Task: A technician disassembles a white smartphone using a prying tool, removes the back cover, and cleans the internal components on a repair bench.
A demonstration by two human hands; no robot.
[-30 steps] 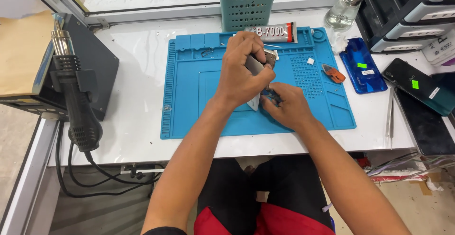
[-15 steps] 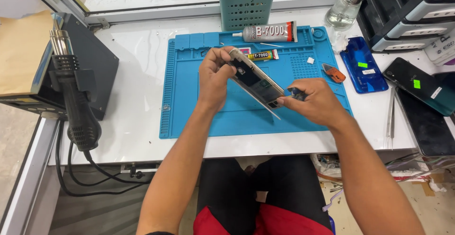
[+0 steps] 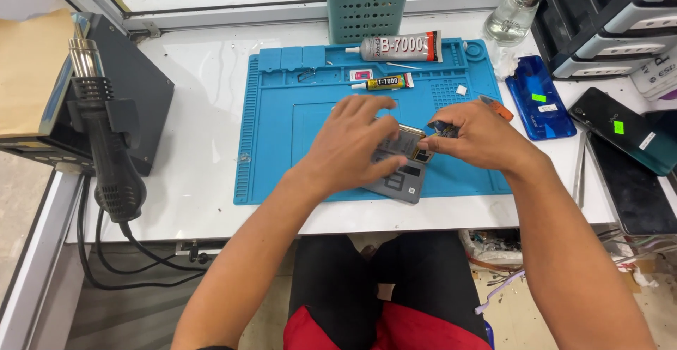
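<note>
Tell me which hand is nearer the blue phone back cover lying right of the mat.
Right. The right hand sits at the mat's right part, just left of the blue phone back cover; the left hand rests on the opened phone further left, mid-mat.
</note>
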